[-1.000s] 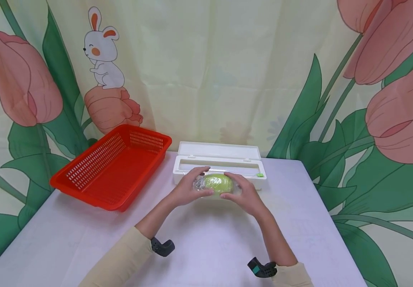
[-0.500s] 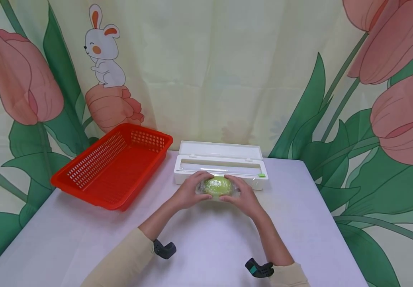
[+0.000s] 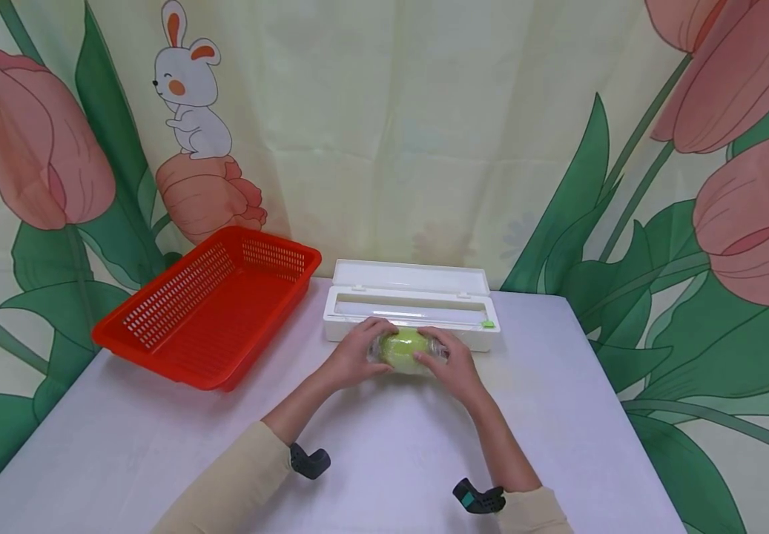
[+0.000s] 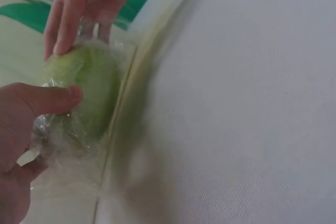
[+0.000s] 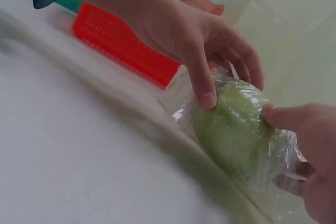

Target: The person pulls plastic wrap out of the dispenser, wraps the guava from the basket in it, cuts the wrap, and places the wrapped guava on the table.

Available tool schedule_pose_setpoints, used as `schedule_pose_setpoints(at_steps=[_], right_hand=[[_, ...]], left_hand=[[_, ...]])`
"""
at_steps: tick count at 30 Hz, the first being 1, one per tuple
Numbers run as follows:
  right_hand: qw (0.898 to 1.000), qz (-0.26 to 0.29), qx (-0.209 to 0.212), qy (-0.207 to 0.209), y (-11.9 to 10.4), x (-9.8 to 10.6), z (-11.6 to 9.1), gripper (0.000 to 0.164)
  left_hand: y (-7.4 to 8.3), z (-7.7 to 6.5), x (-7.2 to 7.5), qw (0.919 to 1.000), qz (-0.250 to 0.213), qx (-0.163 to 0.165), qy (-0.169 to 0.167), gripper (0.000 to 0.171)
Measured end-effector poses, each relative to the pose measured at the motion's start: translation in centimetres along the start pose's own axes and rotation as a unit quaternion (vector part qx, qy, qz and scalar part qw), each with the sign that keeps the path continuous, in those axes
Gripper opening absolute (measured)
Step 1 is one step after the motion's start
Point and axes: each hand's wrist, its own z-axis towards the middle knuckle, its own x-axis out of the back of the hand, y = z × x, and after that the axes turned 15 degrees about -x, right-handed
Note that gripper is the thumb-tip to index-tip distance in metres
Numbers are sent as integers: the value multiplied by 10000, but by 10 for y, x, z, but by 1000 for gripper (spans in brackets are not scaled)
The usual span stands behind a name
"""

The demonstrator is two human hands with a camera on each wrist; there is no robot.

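A smooth green oval fruit [image 3: 404,347], wrapped in clear cling film, is held between both hands at the front of a white cling film dispenser [image 3: 340,326]. My left hand [image 3: 360,352] grips its left end, thumb on the near side and fingers behind. On the right end, my right hand [image 3: 452,365] holds it the same way, its thumb lying on the film. Crinkled film [image 5: 286,150] bunches at the ends of the fruit [image 4: 92,93] in the wrist views. The fingers on the far side are partly hidden. A green slider [image 3: 487,324] sits at the dispenser's right end.
A red plastic basket [image 3: 224,374] with slotted sides stands at the left of the white-covered table [image 3: 384,475]. The dispenser's lid [image 3: 411,276] stands raised at the back. Behind the table hangs a curtain [image 3: 451,133] printed with tulips and a rabbit.
The hands and the fruit have come slightly down, a little nearer to me. My right thumb has moved up onto the near face of the fruit. The basket and dispenser have stayed put.
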Motion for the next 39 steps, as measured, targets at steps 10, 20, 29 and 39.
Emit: schedule_pose_setpoints(at_steps=[10,20,29,39], right_hand=[[9991,399,111,50,7,-3,2,52],[9994,180,311,14,13,-6,4,54],[9997,-113,199,-64,5,3,1,53],[9996,-3,36,282,6,23,2,44]], left_hand=[[-2,1,-3,9998,-66,169,-65,52],[-3,-1,-7,9995,-18,312,-100,49],[-1,0,-3,9990,-138,410,-95,41],[-4,2,7,9983,-145,511,230,38]])
